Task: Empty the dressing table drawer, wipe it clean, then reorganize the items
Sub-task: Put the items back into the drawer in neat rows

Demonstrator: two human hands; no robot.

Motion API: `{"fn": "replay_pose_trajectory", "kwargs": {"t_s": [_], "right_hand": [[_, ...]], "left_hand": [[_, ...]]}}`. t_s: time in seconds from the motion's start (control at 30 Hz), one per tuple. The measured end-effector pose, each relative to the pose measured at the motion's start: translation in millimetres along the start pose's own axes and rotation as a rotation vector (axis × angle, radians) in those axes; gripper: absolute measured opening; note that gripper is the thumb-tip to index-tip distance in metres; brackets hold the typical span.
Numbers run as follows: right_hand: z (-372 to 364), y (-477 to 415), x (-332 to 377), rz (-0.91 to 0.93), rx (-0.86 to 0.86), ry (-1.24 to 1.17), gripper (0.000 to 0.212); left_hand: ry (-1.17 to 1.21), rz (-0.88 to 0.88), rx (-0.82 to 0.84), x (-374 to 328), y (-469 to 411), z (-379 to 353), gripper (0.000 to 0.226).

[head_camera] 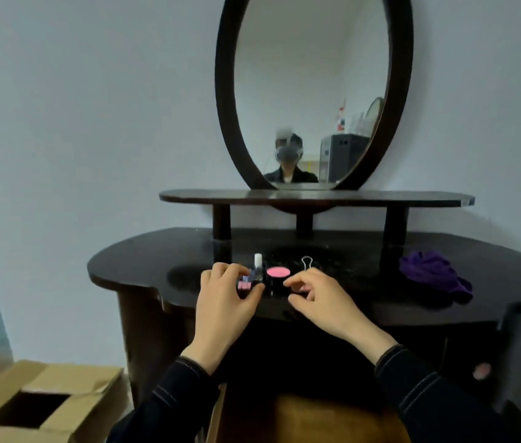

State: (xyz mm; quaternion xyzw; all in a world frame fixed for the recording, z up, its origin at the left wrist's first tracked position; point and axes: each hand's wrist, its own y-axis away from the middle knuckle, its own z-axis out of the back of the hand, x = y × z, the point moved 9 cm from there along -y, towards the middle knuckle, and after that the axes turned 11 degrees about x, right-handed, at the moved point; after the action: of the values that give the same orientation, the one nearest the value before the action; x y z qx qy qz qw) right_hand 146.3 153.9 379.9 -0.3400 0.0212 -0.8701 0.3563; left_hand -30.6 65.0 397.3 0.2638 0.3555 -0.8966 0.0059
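**Hands at the front edge of the dressing table**

I am looking down at the dark dressing table [144, 266], and both hands are hovering over the middle of its front edge. The left hand [225, 302] is curling its fingers and thumb around a small pink and purple item [244, 282], pinching it just above the tabletop. The right hand [318, 298] is sitting just beside it, fingers loosely bent with thumb and forefinger close together; I am not able to tell whether it is holding anything.

A row of small things is lying just beyond the fingertips. A little bottle with a white cap [257, 265] is standing upright next to the left hand. A round pink compact [278, 272] is resting to its right, with a binder clip [307, 263] just beyond that. A crumpled purple cloth [435, 276] is lying well apart, toward the table's right end.

An oval mirror [313, 91] is standing above a raised shelf [428, 199] at the back. An open cardboard box [61, 420] is sitting on the floor to the left.
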Motion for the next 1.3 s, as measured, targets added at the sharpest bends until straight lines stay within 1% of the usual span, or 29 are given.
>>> {"fn": "replay_pose_trajectory", "kwargs": {"t_s": [0.07,0.13,0.17,0.2,0.23,0.27,0.33,0.47,0.57,0.67,0.8,0.87,1.03,1.2,1.27,1.3], "right_hand": [[-3.7,-14.5,-4.1,-0.028,0.011,0.017,0.023],[-5.0,-24.6,-6.1,-0.038,0.012,0.029,0.023],[-6.3,-28.0,-6.6,-0.038,0.019,0.031,0.024],[-7.3,-30.5,-7.0,-0.035,0.025,0.034,0.025],[-7.5,-32.5,-7.1,-0.030,0.027,0.036,0.025],[-7.6,-33.6,-6.9,-0.021,0.028,0.032,0.025],[-7.7,-34.7,-4.8,0.002,0.025,0.016,0.029],[-10.6,-40.1,-1.3,0.037,0.017,0.048,0.037],[-11.1,-46.4,7.8,0.072,-0.027,0.153,0.029],[-10.9,-52.1,16.8,0.084,-0.093,0.311,0.022],[-20.9,-64.5,14.0,0.019,-0.048,0.411,0.024],[-22.2,-69.2,9.8,-0.025,-0.050,0.430,0.023],[-18.9,-69.1,6.2,-0.043,-0.096,0.400,0.019],[-8.2,-63.0,8.2,-0.022,-0.181,0.306,0.017],[-5.5,-61.5,11.1,0.005,-0.208,0.271,0.016],[-5.0,-61.2,12.4,0.017,-0.214,0.259,0.016]], "left_hand": [[-0.085,0.134,0.140,26.5,-29.7,-16.5,0.062],[-0.097,0.253,0.340,50.6,-52.6,-37.4,0.092],[-0.109,0.279,0.435,58.5,-60.4,-48.3,0.100],[-0.135,0.284,0.512,63.6,-66.3,-57.8,0.101],[-0.169,0.275,0.558,66.9,-70.1,-65.0,0.097],[-0.203,0.256,0.569,69.0,-72.6,-69.5,0.088],[-0.261,0.200,0.524,69.6,-74.8,-71.6,0.070],[-0.392,0.107,0.427,61.5,-73.5,-65.3,0.049],[-0.377,0.093,0.412,58.2,-72.9,-62.6,0.037],[-0.368,0.084,0.426,57.6,-73.9,-62.8,0.032],[-0.340,0.010,0.491,58.6,-76.7,-67.9,0.025],[-0.330,-0.044,0.495,57.0,-78.5,-68.0,0.020],[-0.330,-0.120,0.446,49.8,-82.8,-63.9,0.014],[-0.260,-0.095,0.409,51.2,-83.3,-58.2,0.012],[-0.181,-0.072,0.416,52.1,-83.8,-55.9,0.012],[-0.098,-0.055,0.408,52.6,-85.3,-53.1,0.013]]}}
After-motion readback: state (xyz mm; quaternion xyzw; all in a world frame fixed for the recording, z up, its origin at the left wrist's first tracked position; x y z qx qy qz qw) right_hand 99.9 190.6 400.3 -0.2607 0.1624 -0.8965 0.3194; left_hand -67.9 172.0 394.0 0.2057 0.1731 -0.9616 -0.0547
